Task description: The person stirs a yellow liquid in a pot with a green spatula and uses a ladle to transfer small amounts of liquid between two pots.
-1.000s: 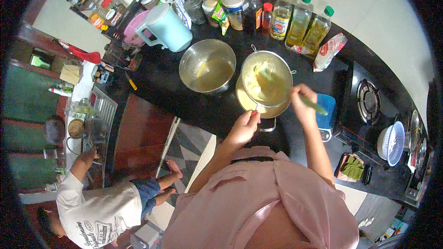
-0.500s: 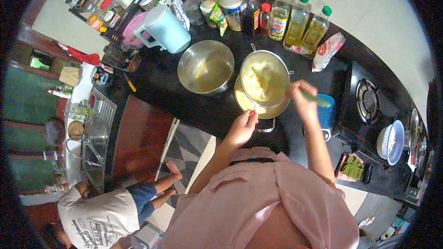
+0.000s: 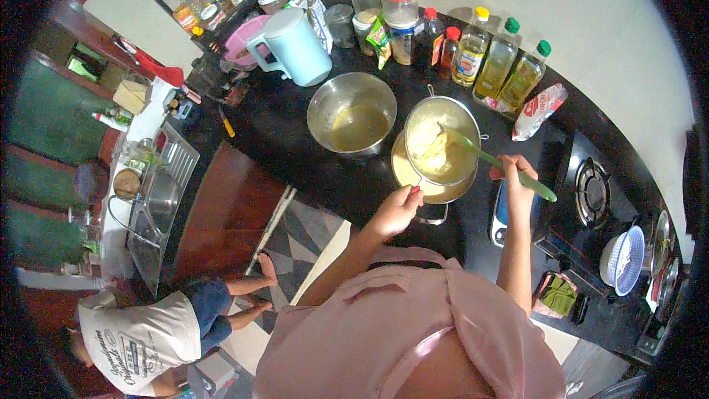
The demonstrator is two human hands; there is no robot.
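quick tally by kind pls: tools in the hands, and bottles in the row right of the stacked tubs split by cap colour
Strainer: 1
Green utensil: 1
Red-capped bottles: 2
Yellow-capped bottle: 1
Green-capped bottles: 2
Total: 7

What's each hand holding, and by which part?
Left hand: strainer, by its red handle. Right hand: green utensil, by its handle; its other end is in the strainer.
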